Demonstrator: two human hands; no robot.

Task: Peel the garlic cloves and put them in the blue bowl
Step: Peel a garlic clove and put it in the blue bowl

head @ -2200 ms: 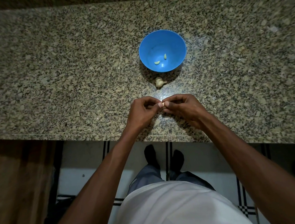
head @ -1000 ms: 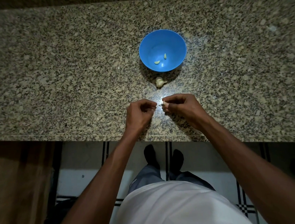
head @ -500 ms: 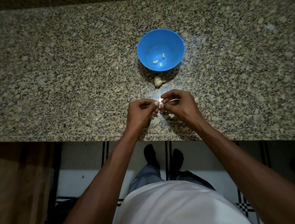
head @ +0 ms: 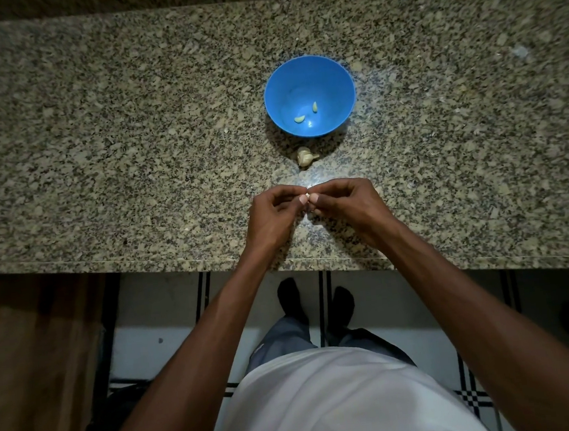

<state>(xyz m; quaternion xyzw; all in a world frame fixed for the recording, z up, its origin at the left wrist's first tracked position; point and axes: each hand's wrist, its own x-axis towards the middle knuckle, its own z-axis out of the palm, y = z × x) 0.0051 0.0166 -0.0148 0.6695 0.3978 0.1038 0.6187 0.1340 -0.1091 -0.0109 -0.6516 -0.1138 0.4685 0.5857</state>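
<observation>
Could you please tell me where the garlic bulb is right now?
In the head view, the garlic bulb lies on the granite counter, between the blue bowl and the hands.

The blue bowl (head: 309, 94) stands upright on the granite counter — round, plain, with two pale peeled cloves (head: 306, 114) lying apart on its bottom. Just in front of it, outside the rim, rests the remaining garlic cluster (head: 305, 156), papery and off-white. A further clove (head: 308, 197) is almost wholly hidden between pinching fingertips — only a pale sliver shows.

blue bowl (head: 307, 75), speckled granite counter (head: 113, 127)
</observation>
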